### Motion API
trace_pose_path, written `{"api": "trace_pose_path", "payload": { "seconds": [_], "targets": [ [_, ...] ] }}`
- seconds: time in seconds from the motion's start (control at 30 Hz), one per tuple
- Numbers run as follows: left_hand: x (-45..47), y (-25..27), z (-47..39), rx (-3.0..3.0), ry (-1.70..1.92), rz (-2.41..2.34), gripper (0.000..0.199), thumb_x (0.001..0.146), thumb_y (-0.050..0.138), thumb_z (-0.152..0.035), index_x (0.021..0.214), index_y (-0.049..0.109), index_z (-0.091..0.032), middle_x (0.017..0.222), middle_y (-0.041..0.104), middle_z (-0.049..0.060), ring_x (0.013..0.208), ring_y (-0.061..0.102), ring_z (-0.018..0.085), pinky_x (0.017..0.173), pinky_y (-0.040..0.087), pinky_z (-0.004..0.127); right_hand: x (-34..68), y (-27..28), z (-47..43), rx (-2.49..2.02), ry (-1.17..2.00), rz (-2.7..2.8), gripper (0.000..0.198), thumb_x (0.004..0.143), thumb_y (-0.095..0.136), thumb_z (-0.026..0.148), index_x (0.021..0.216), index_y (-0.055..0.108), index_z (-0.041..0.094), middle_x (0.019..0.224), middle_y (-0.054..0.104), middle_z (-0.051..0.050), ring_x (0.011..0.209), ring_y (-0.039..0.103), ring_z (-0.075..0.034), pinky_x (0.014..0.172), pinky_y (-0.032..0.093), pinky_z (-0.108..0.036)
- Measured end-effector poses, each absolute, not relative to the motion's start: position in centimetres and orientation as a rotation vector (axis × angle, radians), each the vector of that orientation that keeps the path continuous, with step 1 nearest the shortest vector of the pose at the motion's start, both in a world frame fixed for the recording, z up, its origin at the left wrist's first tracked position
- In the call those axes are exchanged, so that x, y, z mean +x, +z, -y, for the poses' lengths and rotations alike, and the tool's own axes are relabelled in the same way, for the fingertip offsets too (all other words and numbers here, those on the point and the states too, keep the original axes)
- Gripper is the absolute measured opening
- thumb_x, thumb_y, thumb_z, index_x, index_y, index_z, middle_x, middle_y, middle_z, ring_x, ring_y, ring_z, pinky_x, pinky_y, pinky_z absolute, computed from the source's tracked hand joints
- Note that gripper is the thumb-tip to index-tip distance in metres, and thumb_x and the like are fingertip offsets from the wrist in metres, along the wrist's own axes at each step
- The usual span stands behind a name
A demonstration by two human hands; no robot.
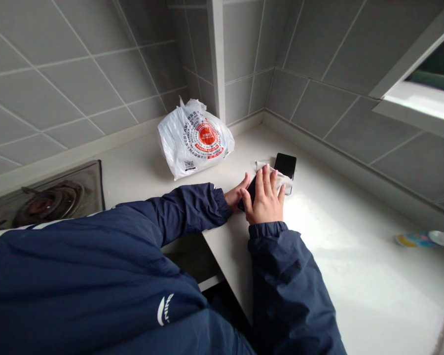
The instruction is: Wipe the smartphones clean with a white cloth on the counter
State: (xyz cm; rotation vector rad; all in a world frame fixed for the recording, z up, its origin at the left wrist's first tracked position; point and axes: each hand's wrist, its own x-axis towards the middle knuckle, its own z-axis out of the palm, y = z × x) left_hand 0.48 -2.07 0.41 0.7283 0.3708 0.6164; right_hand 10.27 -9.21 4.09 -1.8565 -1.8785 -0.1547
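Note:
My left hand (pixel 237 195) grips the near left edge of a black smartphone (pixel 252 189), its thumb pointing up and its other fingers mostly hidden. Over that phone lies my right hand (pixel 265 198), palm down with the fingers stretched out and spread. Under those fingers is a thin white cloth or tissue (pixel 284 180), pressed flat and sticking out on the far side. A second black phone-like slab (pixel 285 164) rests on the counter just beyond the fingertips, partly covered by the cloth. The right hand hides much of the gripped phone.
A white plastic bag (pixel 187 143) with red print stands against the back wall. To the left is a gas hob (pixel 52 202). A colourful packet (pixel 416 239) lies far right on the white counter (pixel 340 286). Below the counter's front edge shows a dark opening (pixel 194 259).

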Motion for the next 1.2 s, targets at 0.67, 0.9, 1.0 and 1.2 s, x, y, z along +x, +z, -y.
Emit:
{"api": "trace_pose_path", "payload": {
  "seconds": [0.67, 0.9, 1.0, 1.2],
  "targets": [
    [-0.6, 3.3, 1.2, 0.227, 0.463, -0.551, 0.098, 0.086, 0.023, -0.092, 0.109, 0.069, -0.008, 0.089, 0.076, 0.016, 0.093, 0.074, 0.029, 0.096, 0.053, 0.043, 8.2, 4.2, 10.4, -1.789, 0.081, 2.055, 0.062, 0.101, 0.046, 0.045, 0.152, 0.047, 0.011, 0.163, 0.039, -0.014, 0.152, 0.037, -0.034, 0.122, 0.024, -0.066],
    [-0.6, 3.6, 1.4, 0.166, 0.54, -0.506, 0.097, 0.086, 0.028, -0.091, 0.116, 0.066, -0.007, 0.091, 0.075, 0.019, 0.093, 0.074, 0.033, 0.093, 0.054, 0.049, 7.5, 5.4, 11.3, -1.882, 0.217, 2.142, 0.062, 0.098, 0.047, 0.038, 0.152, 0.047, 0.008, 0.163, 0.04, -0.012, 0.151, 0.038, -0.034, 0.122, 0.025, -0.067],
    [-0.5, 3.4, 1.5, 0.17, 0.558, -0.424, 0.098, 0.087, 0.026, -0.089, 0.118, 0.065, -0.005, 0.095, 0.075, 0.021, 0.097, 0.074, 0.034, 0.096, 0.053, 0.051, 7.5, 5.6, 11.5, -1.906, 0.227, 2.153, 0.064, 0.098, 0.047, 0.037, 0.154, 0.044, 0.007, 0.164, 0.038, -0.012, 0.151, 0.038, -0.035, 0.122, 0.026, -0.067],
    [-1.1, 2.9, 1.0, 0.18, 0.342, -0.318, 0.114, 0.079, 0.017, -0.097, 0.117, 0.065, -0.002, 0.104, 0.074, 0.025, 0.112, 0.069, 0.036, 0.106, 0.046, 0.052, 7.5, 5.3, 11.2, -1.939, 0.19, 2.082, 0.063, 0.101, 0.043, 0.038, 0.157, 0.04, 0.01, 0.166, 0.033, -0.011, 0.15, 0.039, -0.035, 0.119, 0.033, -0.065]
  ]
}}
